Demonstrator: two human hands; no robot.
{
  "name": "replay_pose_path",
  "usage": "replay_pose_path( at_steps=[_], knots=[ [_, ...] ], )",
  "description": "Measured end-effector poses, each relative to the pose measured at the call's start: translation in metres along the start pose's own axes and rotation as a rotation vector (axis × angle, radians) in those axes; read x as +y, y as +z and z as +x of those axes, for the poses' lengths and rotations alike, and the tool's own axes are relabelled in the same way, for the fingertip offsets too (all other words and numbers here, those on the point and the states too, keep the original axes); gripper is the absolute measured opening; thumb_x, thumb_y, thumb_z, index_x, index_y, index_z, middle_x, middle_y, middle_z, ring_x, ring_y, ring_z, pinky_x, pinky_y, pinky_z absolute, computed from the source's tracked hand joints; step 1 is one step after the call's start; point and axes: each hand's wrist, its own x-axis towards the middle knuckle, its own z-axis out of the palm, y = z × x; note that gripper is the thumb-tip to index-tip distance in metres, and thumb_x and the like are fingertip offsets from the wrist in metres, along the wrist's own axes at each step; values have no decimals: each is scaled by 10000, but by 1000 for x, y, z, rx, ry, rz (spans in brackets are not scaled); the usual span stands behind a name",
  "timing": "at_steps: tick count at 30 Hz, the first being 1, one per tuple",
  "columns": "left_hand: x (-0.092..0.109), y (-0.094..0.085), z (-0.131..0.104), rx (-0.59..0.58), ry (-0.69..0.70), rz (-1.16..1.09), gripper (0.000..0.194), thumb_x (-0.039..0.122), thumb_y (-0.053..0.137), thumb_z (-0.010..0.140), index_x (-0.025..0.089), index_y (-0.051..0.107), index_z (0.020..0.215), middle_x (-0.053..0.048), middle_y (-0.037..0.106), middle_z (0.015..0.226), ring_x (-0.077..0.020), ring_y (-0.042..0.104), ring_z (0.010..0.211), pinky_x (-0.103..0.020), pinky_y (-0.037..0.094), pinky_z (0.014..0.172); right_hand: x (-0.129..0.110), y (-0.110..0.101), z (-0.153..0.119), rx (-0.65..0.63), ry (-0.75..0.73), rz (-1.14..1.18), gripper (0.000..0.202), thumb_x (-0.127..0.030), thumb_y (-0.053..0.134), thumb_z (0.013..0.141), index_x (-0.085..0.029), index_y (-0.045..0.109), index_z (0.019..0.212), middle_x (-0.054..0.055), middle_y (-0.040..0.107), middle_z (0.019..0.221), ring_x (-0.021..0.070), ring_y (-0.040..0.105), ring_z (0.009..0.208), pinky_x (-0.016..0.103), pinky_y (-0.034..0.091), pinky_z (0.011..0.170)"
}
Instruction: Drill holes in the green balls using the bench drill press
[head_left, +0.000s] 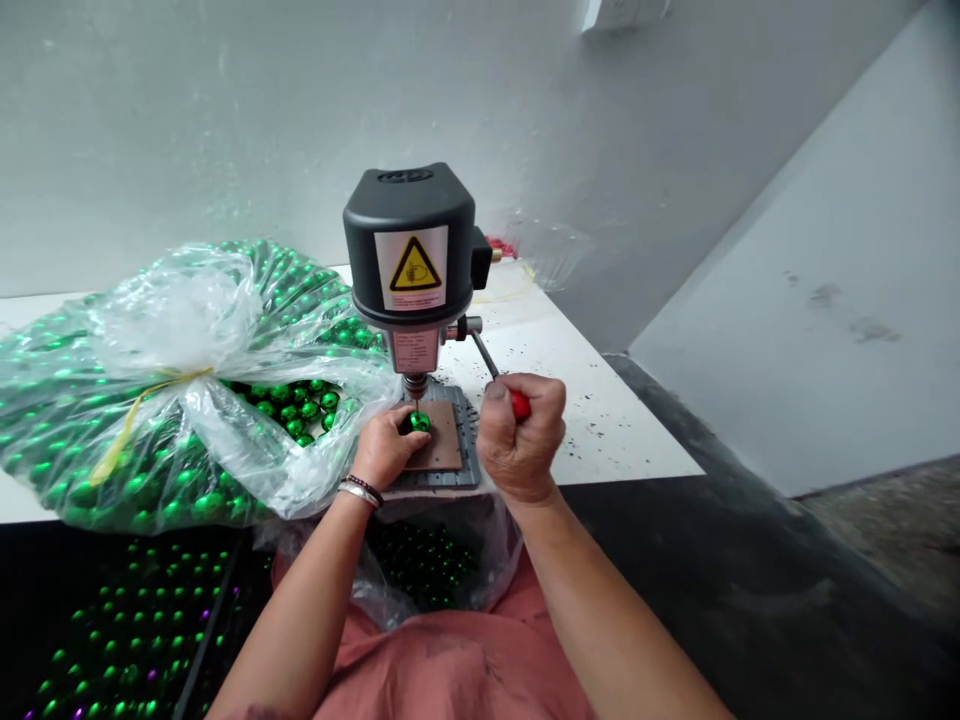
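A small black bench drill (411, 245) with a yellow warning sticker stands on the white table (600, 400). My left hand (386, 445) pinches a shiny green bead (419, 422) on the brown pad (444, 440) of the drill's base, right under the drill bit (417, 400). My right hand (521, 435) is closed round the red-tipped feed lever (517, 402) on the drill's right side.
A big clear plastic bag (172, 380) full of green beads lies left of the drill, its mouth open toward the base. Another bag of beads (424, 560) sits in my lap. More green beads fill a dark tray (127, 630) at lower left. Grey walls close in behind and to the right.
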Motion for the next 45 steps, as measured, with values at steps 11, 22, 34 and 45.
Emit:
replay_pose_path(
  at_steps=[11, 22, 34, 45],
  knots=[
    [-4, -7, -23, 44, 40, -92, 349, 241, 665, 671, 190, 668, 1017, -36, 666, 915, -167, 589, 780, -282, 465, 721, -19, 23, 115, -146, 133, -24, 292, -359, 451, 869, -205, 378, 632, -42, 368, 557, 80, 346, 556, 258, 309, 594],
    [-30, -86, -28, 304, -68, -53, 351, 336, 487, 836, 168, 669, 1085, -76, 693, 985, -187, 626, 853, -294, 478, 804, -15, 13, 135, -482, 198, 130, 445, -534, 428, 861, -171, 463, 605, -41, 377, 550, 31, 334, 500, 200, 267, 487],
    [-81, -54, 44, 98, -220, 401, 544, 59, 500, 700, 125, 550, 1238, -225, 566, 1249, -323, 580, 1091, -393, 436, 903, -15, 17, 129, -384, 249, 145, 487, -592, 426, 839, -175, 414, 586, -30, 377, 565, 42, 329, 514, 212, 276, 474],
    [-29, -79, -28, 291, -140, -713, 480, 343, 687, 629, 192, 526, 1056, 11, 584, 815, -94, 522, 590, -227, 419, 544, -19, 20, 125, -332, 283, 118, 422, -518, 433, 861, -172, 417, 620, -50, 366, 570, 30, 334, 500, 201, 300, 484]
  ],
)
